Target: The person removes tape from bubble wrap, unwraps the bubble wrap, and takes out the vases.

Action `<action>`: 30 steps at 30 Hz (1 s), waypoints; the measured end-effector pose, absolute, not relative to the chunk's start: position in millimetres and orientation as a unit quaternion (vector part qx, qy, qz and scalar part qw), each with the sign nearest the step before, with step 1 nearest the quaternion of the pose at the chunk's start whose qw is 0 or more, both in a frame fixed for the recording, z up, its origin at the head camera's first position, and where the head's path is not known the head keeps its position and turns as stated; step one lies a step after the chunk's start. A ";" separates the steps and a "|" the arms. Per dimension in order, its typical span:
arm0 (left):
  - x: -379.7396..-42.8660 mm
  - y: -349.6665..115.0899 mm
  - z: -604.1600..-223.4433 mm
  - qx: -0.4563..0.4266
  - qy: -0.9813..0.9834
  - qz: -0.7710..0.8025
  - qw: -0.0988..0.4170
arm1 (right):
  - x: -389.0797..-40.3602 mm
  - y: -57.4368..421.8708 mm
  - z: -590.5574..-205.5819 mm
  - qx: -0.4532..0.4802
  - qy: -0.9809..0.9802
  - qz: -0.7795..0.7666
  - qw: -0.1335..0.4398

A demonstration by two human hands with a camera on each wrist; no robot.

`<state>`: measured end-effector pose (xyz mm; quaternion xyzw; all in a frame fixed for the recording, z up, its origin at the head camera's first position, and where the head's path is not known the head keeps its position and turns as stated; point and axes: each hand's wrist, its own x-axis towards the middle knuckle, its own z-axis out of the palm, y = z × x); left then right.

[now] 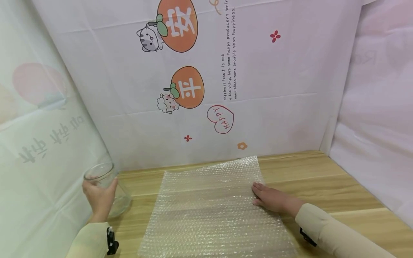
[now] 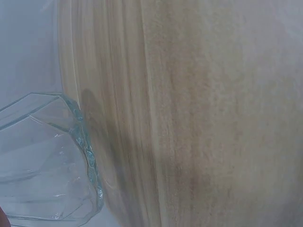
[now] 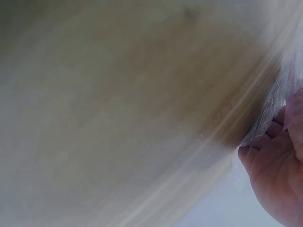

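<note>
A clear, open-topped glass vase (image 1: 123,205) is at the left side of the table, leaning a little. My left hand (image 1: 100,199) grips it near the rim, thumb on one side and fingers around the other. The left wrist view shows its thick, faceted glass base (image 2: 87,151) over the wood. A sheet of bubble wrap (image 1: 206,215) lies spread across the middle of the table. On its right edge rests my right hand (image 1: 272,199), fingers extended. Seen from the right wrist, the fingers (image 3: 265,153) touch the edge of the wrap.
The wooden table (image 1: 309,175) runs back to a white printed cloth (image 1: 274,89) hanging behind it. More cloth hangs at the left (image 1: 42,143) and right (image 1: 374,125) sides, with the vase close to the left one.
</note>
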<state>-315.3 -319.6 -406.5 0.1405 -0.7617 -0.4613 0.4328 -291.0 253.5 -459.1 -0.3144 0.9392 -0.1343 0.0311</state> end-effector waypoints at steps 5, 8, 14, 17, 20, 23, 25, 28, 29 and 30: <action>-312.2 -322.0 -406.3 0.154 -0.768 -0.464 0.413 | -291.1 253.5 -460.0 -0.313 0.941 -0.129 0.028; -311.5 -324.3 -407.0 0.164 -0.771 -0.466 0.403 | -290.7 253.1 -459.5 -0.312 0.941 -0.130 0.029; -313.1 -330.4 -409.2 0.171 -0.764 -0.467 0.411 | -290.3 252.4 -458.7 -0.312 0.940 -0.131 0.032; -313.0 -333.3 -410.8 0.169 -0.766 -0.465 0.412 | -290.4 252.4 -459.2 -0.313 0.940 -0.130 0.031; -312.9 -335.5 -412.0 0.165 -0.768 -0.464 0.409 | -290.6 252.5 -459.8 -0.314 0.940 -0.133 0.031; -312.9 -336.9 -413.1 0.163 -0.766 -0.468 0.408 | -290.5 252.1 -459.8 -0.312 0.940 -0.134 0.033; -313.2 -337.9 -413.9 0.164 -0.764 -0.470 0.410 | -290.5 251.8 -459.5 -0.313 0.940 -0.133 0.033; -313.7 -338.7 -415.3 0.169 -0.764 -0.469 0.410 | -289.6 251.1 -457.6 -0.314 0.940 -0.132 0.033; -313.9 -338.8 -415.6 0.169 -0.763 -0.469 0.411 | -289.3 250.9 -456.9 -0.315 0.939 -0.132 0.032; -314.1 -338.8 -415.8 0.169 -0.764 -0.468 0.411 | -289.0 250.8 -456.1 -0.316 0.939 -0.131 0.031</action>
